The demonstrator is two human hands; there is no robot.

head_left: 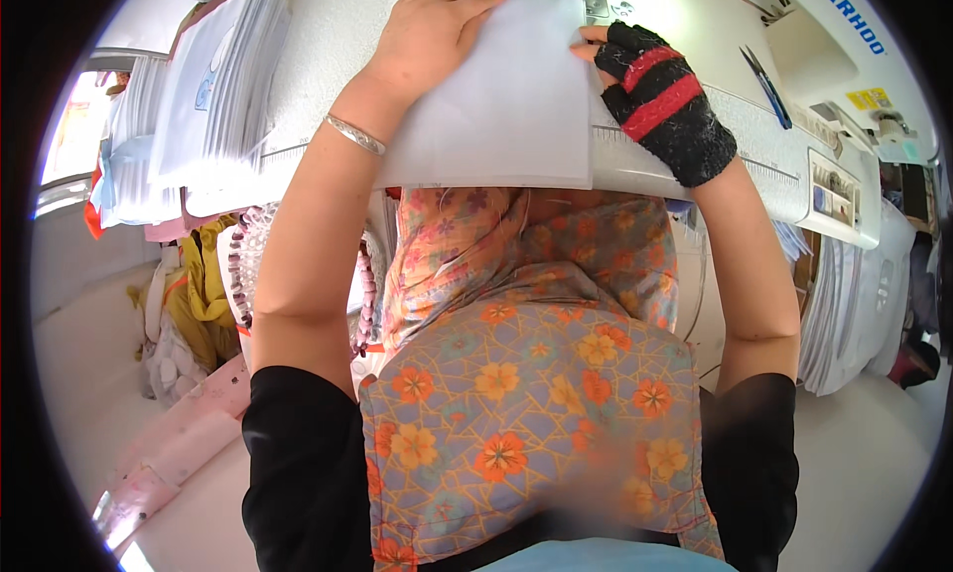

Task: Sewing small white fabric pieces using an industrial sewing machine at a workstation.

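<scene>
A thin white fabric panel (506, 105) lies on the sewing machine bed, its near end reaching the front edge above my lap. My left hand (432, 31), bare with a silver bracelet at the wrist, rests on the panel's left side with fingers stretched out. My right hand (660, 90) wears a black fingerless glove with red stripes. Its bare fingertips touch the panel's right edge, close to the machine's metal presser foot (594, 6). The panel's far end runs out of view at the top.
A stack of white folded pieces (213, 85) stands at the left. Black thread snips (766, 85) lie right of my gloved hand, beside the white machine body (844, 36). More white pieces (834, 314) hang at the lower right. Yellow cloth (204, 294) is at the left below the table.
</scene>
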